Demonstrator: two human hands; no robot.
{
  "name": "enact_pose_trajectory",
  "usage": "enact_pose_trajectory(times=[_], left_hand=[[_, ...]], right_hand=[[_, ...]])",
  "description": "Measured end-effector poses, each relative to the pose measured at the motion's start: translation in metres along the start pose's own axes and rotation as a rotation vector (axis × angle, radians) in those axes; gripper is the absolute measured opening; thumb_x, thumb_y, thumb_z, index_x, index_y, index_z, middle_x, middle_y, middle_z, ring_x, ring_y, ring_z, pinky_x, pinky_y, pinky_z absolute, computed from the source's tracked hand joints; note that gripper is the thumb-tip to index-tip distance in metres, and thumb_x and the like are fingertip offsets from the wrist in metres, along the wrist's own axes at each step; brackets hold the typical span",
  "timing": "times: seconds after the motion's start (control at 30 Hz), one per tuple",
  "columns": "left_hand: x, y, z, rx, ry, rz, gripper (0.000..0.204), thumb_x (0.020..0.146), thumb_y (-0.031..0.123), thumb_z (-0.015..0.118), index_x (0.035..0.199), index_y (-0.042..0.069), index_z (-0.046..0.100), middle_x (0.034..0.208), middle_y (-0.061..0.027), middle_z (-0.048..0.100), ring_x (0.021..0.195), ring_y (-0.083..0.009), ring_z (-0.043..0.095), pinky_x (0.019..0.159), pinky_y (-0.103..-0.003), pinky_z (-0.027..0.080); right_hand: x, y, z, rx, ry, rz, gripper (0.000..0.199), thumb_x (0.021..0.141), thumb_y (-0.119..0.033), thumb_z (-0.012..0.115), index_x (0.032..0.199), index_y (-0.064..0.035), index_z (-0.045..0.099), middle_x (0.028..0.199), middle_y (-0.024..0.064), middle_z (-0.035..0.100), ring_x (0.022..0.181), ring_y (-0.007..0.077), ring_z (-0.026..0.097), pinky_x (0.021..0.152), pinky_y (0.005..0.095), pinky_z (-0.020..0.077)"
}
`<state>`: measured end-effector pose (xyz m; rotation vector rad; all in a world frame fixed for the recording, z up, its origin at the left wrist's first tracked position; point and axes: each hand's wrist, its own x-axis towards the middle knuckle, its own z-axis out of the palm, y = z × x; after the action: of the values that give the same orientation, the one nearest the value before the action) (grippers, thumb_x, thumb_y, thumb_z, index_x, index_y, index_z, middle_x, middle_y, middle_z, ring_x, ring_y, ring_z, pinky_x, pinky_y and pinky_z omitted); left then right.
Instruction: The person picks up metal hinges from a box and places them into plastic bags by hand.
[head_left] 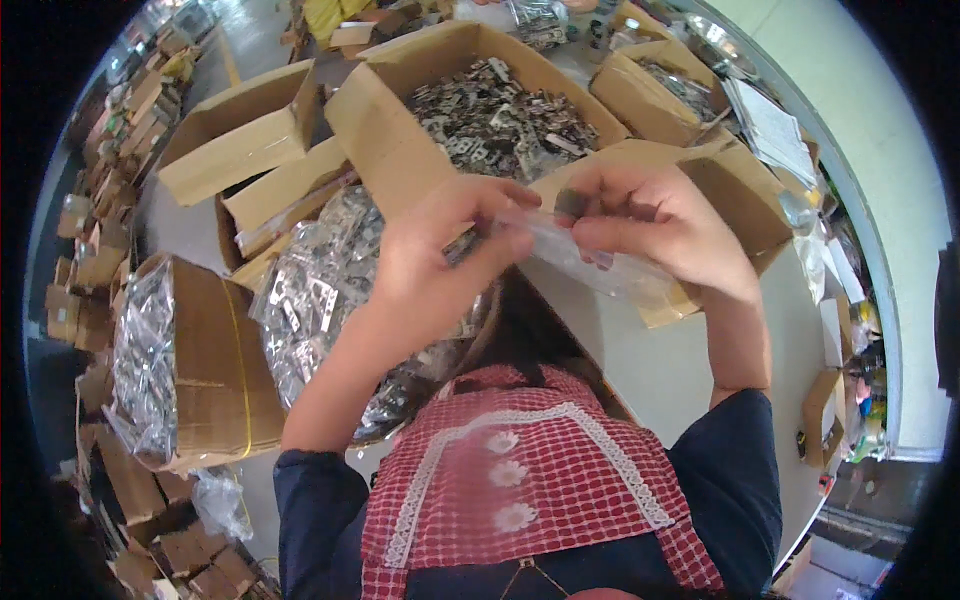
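Observation:
In front of my chest I hold a clear plastic bag [610, 270] between both hands. My left hand [430, 245] pinches one end of the bag, its thumb and fingers closed. A dark metal piece [461, 244] shows inside the curl of my left palm. My right hand [665, 225] is closed too, fingertips near the bag's mouth, with a small dark piece [570, 205] at the fingers; its exact kind is hard to make out. Past my hands stands a cardboard box [440, 50] full of loose metal parts [500, 115].
Left of me, a carton [225, 365] and a heap of bagged metal parts [325, 280] crowd close to my left arm. Another open carton [240, 130] lies farther left. At the far right are a box of parts [655, 90] and a stack of papers [770, 130].

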<state>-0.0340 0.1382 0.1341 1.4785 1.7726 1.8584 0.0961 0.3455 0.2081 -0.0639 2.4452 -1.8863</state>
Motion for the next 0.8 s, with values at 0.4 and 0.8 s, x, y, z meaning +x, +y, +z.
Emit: enact_pose_trajectory(times=[0.4, 0.8], left_hand=[[-0.009, 0.032, -0.036, 0.07, -0.098, -0.294, 0.007, 0.087, 0.003, 0.073, 0.093, 0.001, 0.069, 0.092, -0.0049, 0.071, 0.081, -0.0134, 0.066, 0.072, -0.028, 0.052], [-0.04, 0.021, -0.011, 1.103, 0.215, 0.616, 0.027, 0.074, 0.01, 0.067, 0.1, 0.006, 0.073, 0.102, -0.0046, 0.07, 0.084, -0.0168, 0.066, 0.07, -0.028, 0.053]], right_hand=[[0.032, 0.023, 0.016, -0.505, -0.142, -0.215, 0.021, 0.085, -0.013, 0.072, 0.102, -0.0023, 0.066, 0.077, 0.0095, 0.064, 0.072, 0.0174, 0.063, 0.066, 0.0325, 0.0492], [0.042, 0.038, 0.043, -0.002, 0.038, 0.043, 0.025, 0.1, -0.029, 0.063, 0.1, -0.0036, 0.065, 0.077, 0.0038, 0.067, 0.07, 0.0122, 0.064, 0.062, 0.0281, 0.0499]])
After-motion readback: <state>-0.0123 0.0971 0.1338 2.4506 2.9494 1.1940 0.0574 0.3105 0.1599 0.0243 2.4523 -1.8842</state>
